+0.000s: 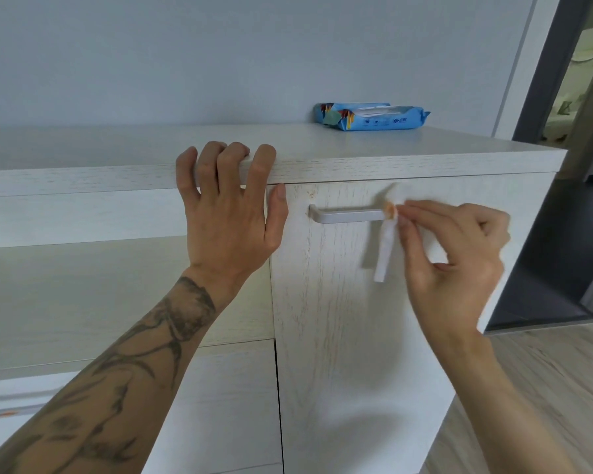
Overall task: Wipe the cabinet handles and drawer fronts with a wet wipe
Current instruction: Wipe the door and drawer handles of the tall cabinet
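Note:
A pale wood cabinet door carries a silver bar handle near its top. My right hand pinches a white wet wipe wrapped around the right end of that handle; the wipe shows an orange stain at the handle and its tail hangs down. My left hand rests with fingers hooked over the front edge of the cabinet top, thumb against the door's upper left corner. A second silver handle with an orange smear sits on a drawer front at lower left.
A blue wet wipe pack lies open on the cabinet top near the wall. A dark doorway and wood floor lie to the right of the cabinet.

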The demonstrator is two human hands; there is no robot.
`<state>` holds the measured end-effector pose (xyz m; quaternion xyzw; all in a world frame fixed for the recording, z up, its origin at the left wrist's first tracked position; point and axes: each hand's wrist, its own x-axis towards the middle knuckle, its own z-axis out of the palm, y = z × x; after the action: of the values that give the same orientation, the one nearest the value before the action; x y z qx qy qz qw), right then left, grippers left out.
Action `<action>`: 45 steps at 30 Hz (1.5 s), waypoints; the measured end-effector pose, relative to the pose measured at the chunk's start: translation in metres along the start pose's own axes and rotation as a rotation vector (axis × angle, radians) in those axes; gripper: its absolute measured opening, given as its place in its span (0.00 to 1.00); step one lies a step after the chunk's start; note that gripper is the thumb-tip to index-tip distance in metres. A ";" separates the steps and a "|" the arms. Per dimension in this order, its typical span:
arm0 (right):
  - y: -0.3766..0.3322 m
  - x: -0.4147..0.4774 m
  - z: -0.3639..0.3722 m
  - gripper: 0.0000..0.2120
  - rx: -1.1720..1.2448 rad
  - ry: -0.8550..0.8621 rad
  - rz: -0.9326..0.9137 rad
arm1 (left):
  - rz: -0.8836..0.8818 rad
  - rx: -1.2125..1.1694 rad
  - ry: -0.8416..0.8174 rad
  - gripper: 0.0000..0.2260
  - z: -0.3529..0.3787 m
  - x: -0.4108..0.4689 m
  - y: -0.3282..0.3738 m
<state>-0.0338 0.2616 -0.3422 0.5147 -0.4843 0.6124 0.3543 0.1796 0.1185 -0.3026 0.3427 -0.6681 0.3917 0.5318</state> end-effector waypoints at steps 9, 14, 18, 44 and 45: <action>-0.004 0.010 -0.006 0.10 0.288 -0.182 0.326 | -0.009 -0.006 0.009 0.16 0.000 0.000 0.000; -0.012 0.003 -0.010 0.05 0.247 -0.126 0.273 | -0.019 -0.014 0.009 0.16 -0.001 0.000 0.000; -0.008 0.003 -0.006 0.05 0.207 -0.081 0.239 | -0.021 -0.013 -0.002 0.16 -0.002 0.000 0.001; -0.029 -0.003 0.028 0.04 0.032 0.026 -0.210 | -0.011 0.031 -0.012 0.18 -0.005 0.001 0.002; -0.021 -0.002 0.022 0.04 0.017 0.029 -0.181 | -0.014 0.029 -0.015 0.18 -0.005 0.001 0.002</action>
<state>-0.0072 0.2468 -0.3396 0.5503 -0.4256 0.5893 0.4108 0.1795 0.1237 -0.3016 0.3579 -0.6638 0.3954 0.5244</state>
